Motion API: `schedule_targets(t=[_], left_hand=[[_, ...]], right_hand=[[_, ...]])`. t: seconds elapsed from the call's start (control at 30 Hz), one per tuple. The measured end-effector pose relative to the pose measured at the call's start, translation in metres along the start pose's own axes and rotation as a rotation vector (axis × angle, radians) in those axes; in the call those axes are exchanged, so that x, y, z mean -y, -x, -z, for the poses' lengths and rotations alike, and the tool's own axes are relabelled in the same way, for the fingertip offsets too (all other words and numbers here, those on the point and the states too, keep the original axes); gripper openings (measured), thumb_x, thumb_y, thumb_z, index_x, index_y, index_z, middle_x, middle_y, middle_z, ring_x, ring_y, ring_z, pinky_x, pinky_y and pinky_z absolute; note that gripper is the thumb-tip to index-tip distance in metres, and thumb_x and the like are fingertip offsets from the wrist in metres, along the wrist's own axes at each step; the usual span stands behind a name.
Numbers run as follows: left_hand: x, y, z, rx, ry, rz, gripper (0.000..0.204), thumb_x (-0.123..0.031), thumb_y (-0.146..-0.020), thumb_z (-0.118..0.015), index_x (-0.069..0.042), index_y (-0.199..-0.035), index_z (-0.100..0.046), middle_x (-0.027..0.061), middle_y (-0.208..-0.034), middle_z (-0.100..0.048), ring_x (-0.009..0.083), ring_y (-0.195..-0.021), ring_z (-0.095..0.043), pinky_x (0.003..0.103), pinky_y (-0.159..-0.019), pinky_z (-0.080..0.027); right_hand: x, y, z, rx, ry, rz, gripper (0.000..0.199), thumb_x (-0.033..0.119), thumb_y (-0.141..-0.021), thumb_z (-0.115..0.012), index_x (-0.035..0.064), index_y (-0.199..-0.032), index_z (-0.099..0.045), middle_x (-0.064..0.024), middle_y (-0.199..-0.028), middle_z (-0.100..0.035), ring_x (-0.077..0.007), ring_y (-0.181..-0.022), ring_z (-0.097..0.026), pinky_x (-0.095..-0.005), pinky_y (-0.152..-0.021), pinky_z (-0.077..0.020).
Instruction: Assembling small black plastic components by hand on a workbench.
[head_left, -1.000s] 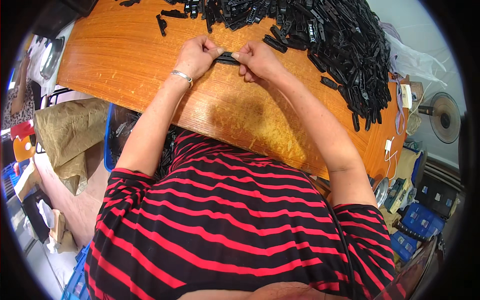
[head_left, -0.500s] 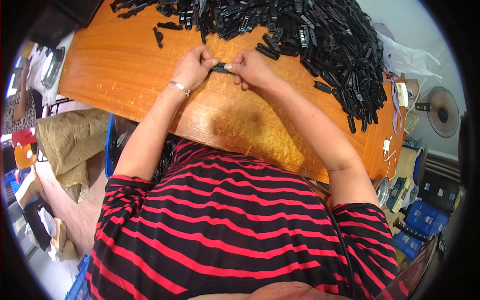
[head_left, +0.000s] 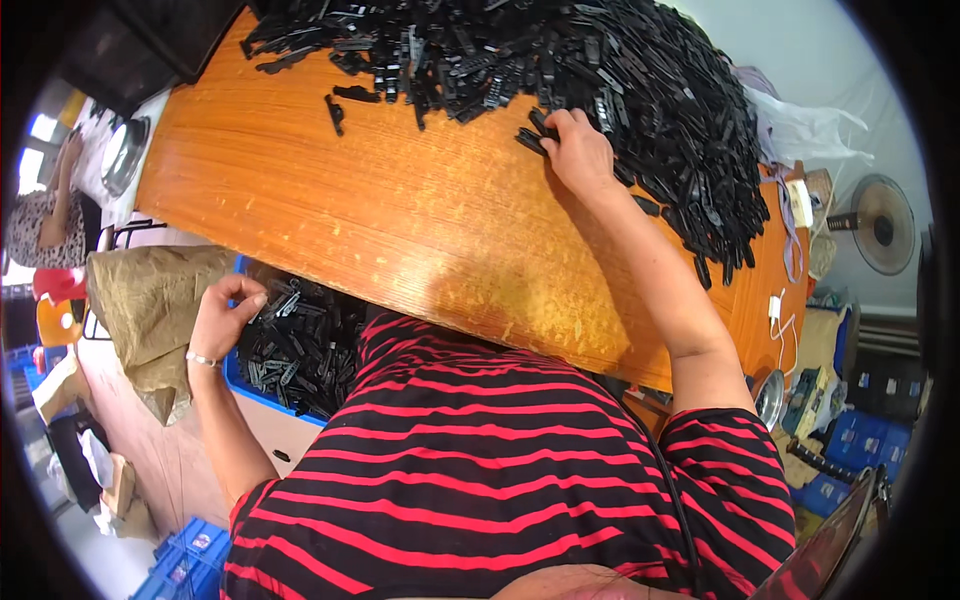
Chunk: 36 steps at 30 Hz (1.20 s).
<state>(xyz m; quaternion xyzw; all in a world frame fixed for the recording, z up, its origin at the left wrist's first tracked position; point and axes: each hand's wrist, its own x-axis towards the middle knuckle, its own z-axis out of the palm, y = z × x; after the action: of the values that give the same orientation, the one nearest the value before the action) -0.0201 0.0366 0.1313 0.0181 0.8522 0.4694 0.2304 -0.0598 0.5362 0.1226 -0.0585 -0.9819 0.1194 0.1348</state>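
Note:
At the near edge of the large pile of small black plastic pieces [head_left: 640, 90], my right hand [head_left: 582, 152] has its thumb and fingers closed around a long narrow black plastic piece [head_left: 541, 124]. Another such piece lies right beside the fingertips. My left hand [head_left: 228, 312], with a bracelet on its wrist, hangs beyond the table's left edge, over the rim of a blue bin [head_left: 232, 372]. Its thumb and forefinger are drawn together; whether anything is between them I cannot make out. The bin holds many black pieces [head_left: 300, 345].
The wooden table [head_left: 330, 200] carries two loose pieces on its left part. Brown wrapping [head_left: 150, 320] sits beside the bin. A fan [head_left: 880, 225] and blue crates [head_left: 865, 440] stand at right. Another person [head_left: 50, 225] is at far left. One black piece [head_left: 281, 456] lies on the floor.
My hands, earlier together on one black piece over the table, have parted. The left has moved down and left to the bin; the right has reached forward and right to the pile.

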Motion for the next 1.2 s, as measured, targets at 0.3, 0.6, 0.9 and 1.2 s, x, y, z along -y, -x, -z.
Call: schedule_targets(t=[0.3, 0.6, 0.9, 1.2], left_hand=[[-0.047, -0.131, -0.057, -0.576, -0.258, -0.426, 0.021, -0.017, -0.081, -0.067, -0.004, -0.098, -0.064, 0.0146, -0.092, -0.066, 0.0292, -0.085, -0.065, 0.037, -0.076, -0.051], [-0.092, -0.207, -0.084, -0.621, -0.608, -0.433, 0.029, -0.026, -0.085, -0.064, -0.009, -0.109, -0.066, 0.0151, -0.105, -0.061, 0.0338, -0.103, -0.055, 0.040, -0.088, -0.046], [-0.094, -0.158, -0.135, -0.489, -0.402, -0.699, 0.027, -0.004, -0.075, -0.066, -0.004, -0.102, -0.063, 0.0158, -0.098, -0.064, 0.0342, -0.094, -0.060, 0.039, -0.081, -0.049], [-0.099, -0.136, -0.157, -0.383, -0.230, -0.497, 0.022, -0.004, -0.071, -0.072, -0.005, -0.092, -0.064, 0.0134, -0.088, -0.064, 0.0324, -0.086, -0.061, 0.038, -0.075, -0.050]], right_hand=[[0.011, 0.003, -0.010, 0.009, -0.103, 0.127, 0.023, 0.010, -0.080, -0.069, 0.0066, -0.099, -0.056, -0.0131, -0.099, -0.062, -0.0368, -0.087, -0.061, -0.0441, -0.071, -0.0484], [0.028, 0.022, -0.019, -0.130, -0.092, 0.170, 0.014, 0.010, -0.082, -0.066, 0.0088, -0.095, -0.061, -0.0087, -0.101, -0.056, -0.0332, -0.077, -0.063, -0.0418, -0.066, -0.0505], [0.059, 0.048, -0.020, 0.077, -0.129, 0.236, 0.006, 0.013, -0.085, -0.062, 0.0075, -0.089, -0.062, -0.0089, -0.086, -0.057, -0.0297, -0.076, -0.061, -0.0389, -0.064, -0.0507], [0.085, 0.051, -0.029, 0.155, -0.268, 0.271, 0.015, 0.019, -0.087, -0.061, 0.0055, -0.094, -0.063, -0.0104, -0.086, -0.061, -0.0294, -0.075, -0.062, -0.0406, -0.065, -0.0503]])
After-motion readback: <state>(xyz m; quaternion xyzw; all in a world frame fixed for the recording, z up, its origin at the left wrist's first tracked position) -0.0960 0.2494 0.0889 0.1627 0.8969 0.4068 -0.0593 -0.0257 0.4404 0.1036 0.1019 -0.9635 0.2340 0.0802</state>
